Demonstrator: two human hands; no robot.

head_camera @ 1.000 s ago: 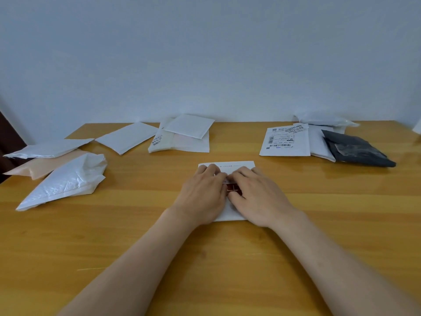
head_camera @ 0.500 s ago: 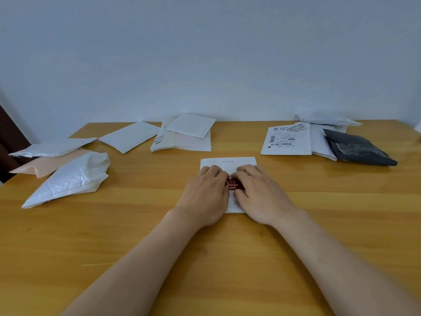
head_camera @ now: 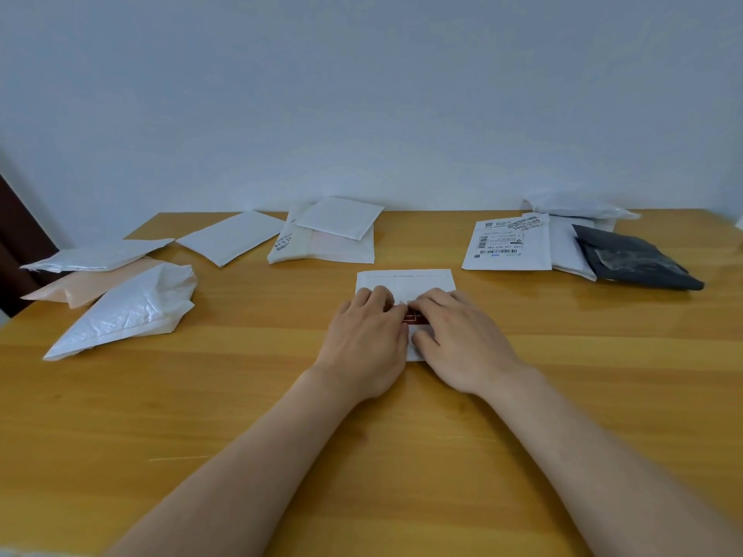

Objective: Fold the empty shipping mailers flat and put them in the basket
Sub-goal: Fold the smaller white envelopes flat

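Note:
A small white mailer [head_camera: 406, 279] with a red mark lies flat in the middle of the wooden table [head_camera: 362, 456]. My left hand [head_camera: 368, 339] and my right hand [head_camera: 462, 339] lie side by side on top of it, palms down, fingers pressing it against the table. Their fingertips nearly meet over the red mark. Only the mailer's far strip and a sliver between the hands show. No basket is in view.
More mailers lie around: a crumpled white one [head_camera: 124, 311], a peach one [head_camera: 92, 283] and a white one [head_camera: 100, 255] at left, white ones [head_camera: 233, 241] [head_camera: 337, 235] at the back, a labelled one [head_camera: 508, 245] and a black one [head_camera: 631, 261] at right.
Both hands have slid a little farther up the mailer, so less of its far part shows. Their pose is otherwise the same.

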